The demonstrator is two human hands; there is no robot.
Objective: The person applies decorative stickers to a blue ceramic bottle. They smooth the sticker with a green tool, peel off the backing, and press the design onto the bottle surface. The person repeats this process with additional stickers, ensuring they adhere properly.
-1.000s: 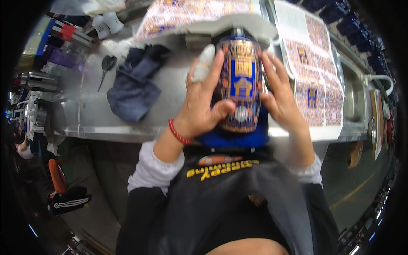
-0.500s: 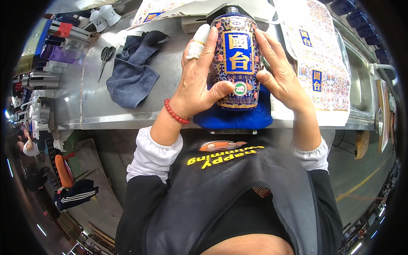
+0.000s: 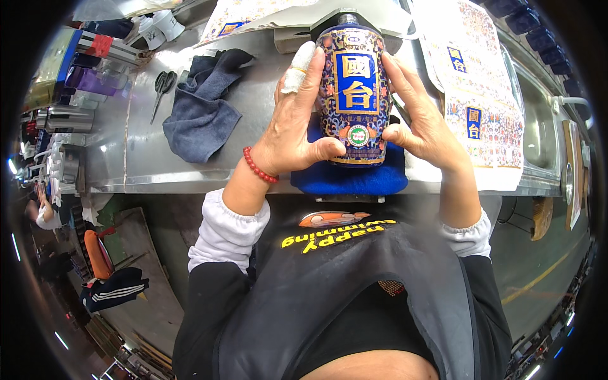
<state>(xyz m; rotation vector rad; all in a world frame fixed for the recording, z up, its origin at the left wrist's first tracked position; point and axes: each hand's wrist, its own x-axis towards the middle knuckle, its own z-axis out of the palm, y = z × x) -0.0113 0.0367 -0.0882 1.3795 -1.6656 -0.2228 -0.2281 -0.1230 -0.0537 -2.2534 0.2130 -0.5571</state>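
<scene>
The bottle lies between both hands, label side up, neck pointing to twelve o'clock and base over a bright blue cloth. Its front carries a gold-edged blue panel with two large pale gold characters, one above the other; a column of tiny characters beside them is too small to tell. A line of small characters runs below the panel, then a round white-and-green emblem and more fine print near the base. Dense multicoloured floral pattern fills the rest.

The left hand is spread, fingers along the bottle's nine o'clock side, thumb reaching over its lower front; a pale cover wraps one finger. The right hand is likewise spread at three o'clock, thumb by the lower edge.

From two to four o'clock lie white sheets printed with the same pattern and blue panels. At nine o'clock are scissors and a grey-blue cloth. At six, the dark apron bears upside-down yellow lettering.
</scene>
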